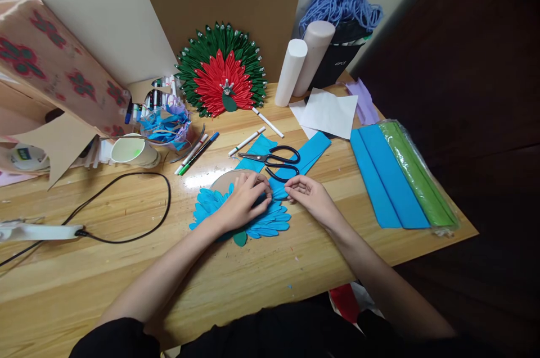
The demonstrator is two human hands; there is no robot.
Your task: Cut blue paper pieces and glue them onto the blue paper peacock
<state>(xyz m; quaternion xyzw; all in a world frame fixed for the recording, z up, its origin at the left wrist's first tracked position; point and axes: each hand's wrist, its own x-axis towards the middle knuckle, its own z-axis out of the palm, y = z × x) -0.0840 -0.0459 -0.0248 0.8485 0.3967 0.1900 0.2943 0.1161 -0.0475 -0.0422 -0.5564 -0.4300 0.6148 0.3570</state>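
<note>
A fan of layered blue paper petals (268,223) lies on a round piece of brown cardboard (223,179), with a green paper shape (240,238) at its lower edge. My left hand (244,200) rests over the fan, fingers curled and closed; what is under its fingertips is hidden. Thumb and index finger of my right hand (310,196) pinch the end of a small blue paper petal (279,192) beside the left fingertips. Just beyond both hands, black-handled scissors (270,159) lie on folded blue paper strips (310,154).
A red and green paper peacock (228,74) leans at the back. Markers (247,141), a paper cup (134,151) and a tub of scraps (169,127) stand leftward, near a corded white glue gun (42,231). Blue crepe paper (386,178) and wrapped green paper (417,172) lie right.
</note>
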